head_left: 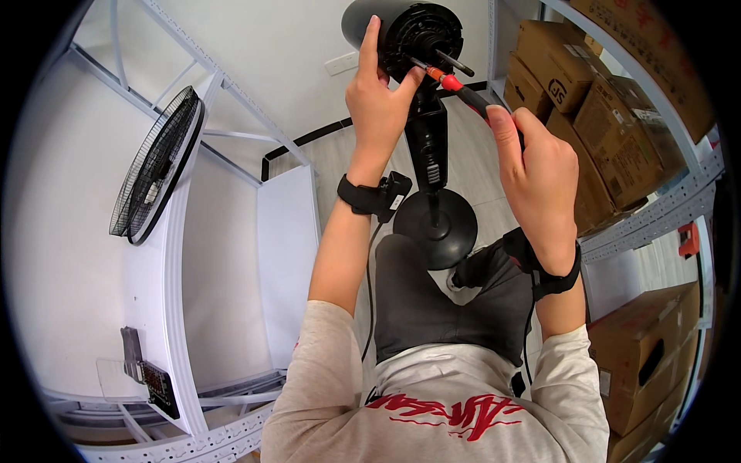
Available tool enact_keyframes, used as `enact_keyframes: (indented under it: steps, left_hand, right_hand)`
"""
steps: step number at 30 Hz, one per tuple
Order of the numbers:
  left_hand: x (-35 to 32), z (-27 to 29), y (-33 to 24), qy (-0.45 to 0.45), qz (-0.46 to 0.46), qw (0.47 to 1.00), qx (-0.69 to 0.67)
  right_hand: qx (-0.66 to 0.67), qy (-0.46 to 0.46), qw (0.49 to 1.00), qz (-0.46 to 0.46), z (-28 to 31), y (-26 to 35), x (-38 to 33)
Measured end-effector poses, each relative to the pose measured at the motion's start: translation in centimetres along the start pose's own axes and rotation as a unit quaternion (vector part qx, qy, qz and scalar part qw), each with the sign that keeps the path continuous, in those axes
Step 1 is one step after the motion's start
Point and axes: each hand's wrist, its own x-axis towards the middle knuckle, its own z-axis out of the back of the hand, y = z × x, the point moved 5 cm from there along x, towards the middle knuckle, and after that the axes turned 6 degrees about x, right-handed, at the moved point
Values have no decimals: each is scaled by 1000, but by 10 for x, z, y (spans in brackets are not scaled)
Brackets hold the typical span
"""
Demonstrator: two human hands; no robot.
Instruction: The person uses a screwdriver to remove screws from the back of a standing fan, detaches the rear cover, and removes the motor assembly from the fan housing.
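A black pedestal fan stands in front of me with its blades and grille off, its round base (434,224) on the floor by my legs. At the top is its motor housing (378,25), with a bare metal shaft (455,63) sticking out. My left hand (378,104) holds the housing's front edge, index finger stretched up along it, thumb beside the screwdriver's tip; its other fingers are partly hidden. In my right hand (540,170) is a red-and-black screwdriver (467,91), gripped by the handle, its tip against the housing's front face.
On the white shelf at left, a black fan grille (158,166) stands on edge. A small black panel with rows of small parts (160,391) lies nearer me. Cardboard boxes (617,131) fill the right rack, and another box (644,355) sits low at right. Cables hang from both wrist straps.
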Motion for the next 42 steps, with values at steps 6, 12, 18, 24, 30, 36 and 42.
enact_keyframes:
  steps: [6,12,18,24,30,36,42]
  left_hand:
    - [1,-2,0,-15,-14,999,-31]
    - [-1,0,4,6,15,1000,-14]
    - [1,-1,0,-10,-8,999,-34]
    - [0,-1,-1,-3,-3,999,-52]
    - [1,0,0,4,6,999,-41]
    - [1,-1,2,5,1,999,-40]
    - [1,-2,2,-4,-3,998,-57]
  right_hand:
    - [-25,-134,979,152,4,13,-2]
    - [7,-90,992,92,0,12,-4]
    - [-38,-89,994,50,-5,7,-5]
    - [57,-133,976,161,-2,14,-4]
    - [48,-55,997,-18,-11,7,-7]
    - [10,-150,973,177,-8,10,-1]
    - [24,-83,995,52,-15,6,-6]
